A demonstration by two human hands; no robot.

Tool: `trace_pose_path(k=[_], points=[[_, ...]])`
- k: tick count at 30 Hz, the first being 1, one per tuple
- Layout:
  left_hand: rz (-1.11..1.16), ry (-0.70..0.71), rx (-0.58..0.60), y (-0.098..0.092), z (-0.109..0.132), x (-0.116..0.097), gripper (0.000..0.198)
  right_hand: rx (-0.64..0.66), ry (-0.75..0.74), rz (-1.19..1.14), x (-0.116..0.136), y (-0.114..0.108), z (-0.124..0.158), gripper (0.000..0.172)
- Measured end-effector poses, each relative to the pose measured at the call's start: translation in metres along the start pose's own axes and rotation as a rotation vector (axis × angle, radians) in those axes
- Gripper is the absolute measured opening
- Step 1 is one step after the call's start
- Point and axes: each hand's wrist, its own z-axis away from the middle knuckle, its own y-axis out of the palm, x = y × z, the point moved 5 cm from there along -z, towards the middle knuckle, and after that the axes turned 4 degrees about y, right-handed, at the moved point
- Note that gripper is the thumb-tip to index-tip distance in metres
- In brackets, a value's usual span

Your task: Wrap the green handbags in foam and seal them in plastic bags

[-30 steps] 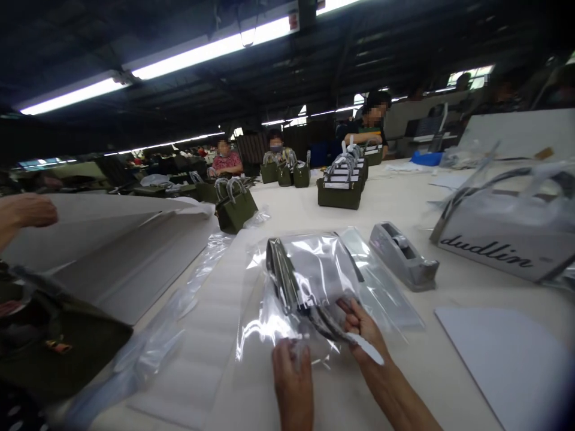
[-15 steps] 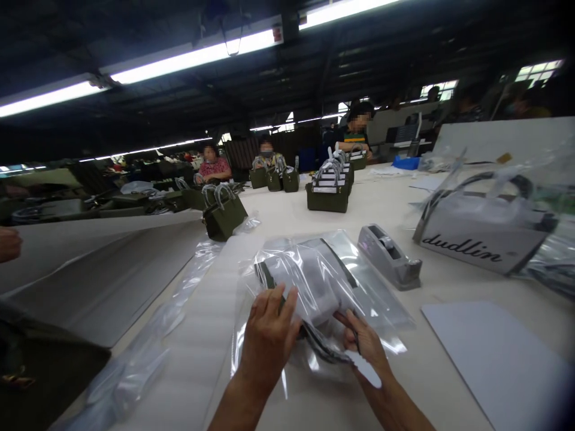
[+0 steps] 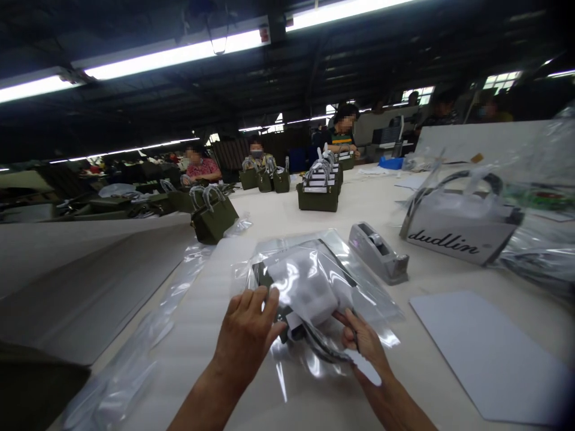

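Note:
On the table in front of me lies a dark green handbag (image 3: 263, 276), partly wrapped in white sheet and inside a clear plastic bag (image 3: 372, 305). My left hand (image 3: 247, 329) is at the handbag's near left end, fingers bent, thumb apart, nothing visible between them. To the right, my right hand (image 3: 366, 344) has its fingers closed around a dark handle strap of the handbag; part of this grip is hidden. The wrapped handles (image 3: 326, 348) bend toward me. A white oval tag (image 3: 366, 368) lies against my right wrist.
A grey tape dispenser (image 3: 378, 254) stands behind right, beside a wrapped handbag marked "dudlin" (image 3: 449, 239). White board (image 3: 485, 353) lies at right. Green handbags (image 3: 318, 197) stand farther back, another (image 3: 215, 220) at left. Clear plastic (image 3: 166, 305) runs along the left. Several people work beyond.
My left hand has shifted left and slightly down, off the handbag's middle, uncovering its dark near end. My right hand stays in place. The view has turned slightly right.

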Motion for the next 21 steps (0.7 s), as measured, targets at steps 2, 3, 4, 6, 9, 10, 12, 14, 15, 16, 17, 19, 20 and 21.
trace_pose_path(k=[2,3,4,6,9,10,12,14,15,16,17,19,20,21], points=[[-0.065,-0.014,0.073,0.003,0.007,0.004,0.063,-0.010,-0.001,0.000,0.004,0.001,-0.001,0.044],[-0.104,-0.010,0.113,0.007,0.011,0.005,0.062,-0.015,-0.002,-0.007,0.006,0.001,-0.001,0.044],[-0.136,-0.002,0.144,0.011,0.014,0.006,0.057,-0.018,-0.009,-0.018,0.008,0.003,-0.001,0.043],[-0.172,0.024,0.150,0.018,0.016,0.005,0.043,-0.020,-0.015,-0.047,0.013,0.006,-0.002,0.044],[-0.158,0.011,0.087,0.024,0.011,-0.001,0.035,-0.036,-0.012,-0.076,0.016,0.008,-0.004,0.047],[-0.134,-0.002,0.074,0.026,0.007,-0.003,0.036,-0.044,-0.016,-0.078,0.017,0.008,-0.005,0.048],[-0.073,-0.016,0.069,0.027,-0.001,-0.005,0.035,-0.062,-0.029,-0.083,0.018,0.007,-0.007,0.049],[-0.029,0.036,0.037,0.024,-0.009,-0.006,0.026,-0.078,-0.043,-0.080,0.017,0.007,-0.012,0.048],[-0.008,0.093,-0.010,0.020,-0.012,-0.007,0.022,-0.085,-0.050,-0.075,0.016,0.008,-0.016,0.047],[0.023,0.164,-0.073,0.015,-0.015,-0.008,0.019,-0.092,-0.057,-0.067,0.016,0.010,-0.019,0.046],[0.066,0.234,-0.143,0.009,-0.017,-0.010,0.017,-0.099,-0.063,-0.056,0.017,0.012,-0.023,0.045],[0.181,0.300,-0.248,0.002,-0.019,-0.013,0.012,-0.099,-0.075,-0.022,0.022,0.017,-0.025,0.042],[0.221,0.290,-0.277,0.000,-0.020,-0.014,0.011,-0.085,-0.077,0.002,0.028,0.018,-0.022,0.041],[0.240,0.262,-0.293,0.000,-0.021,-0.015,0.012,-0.053,-0.069,0.022,0.035,0.019,-0.017,0.040]])
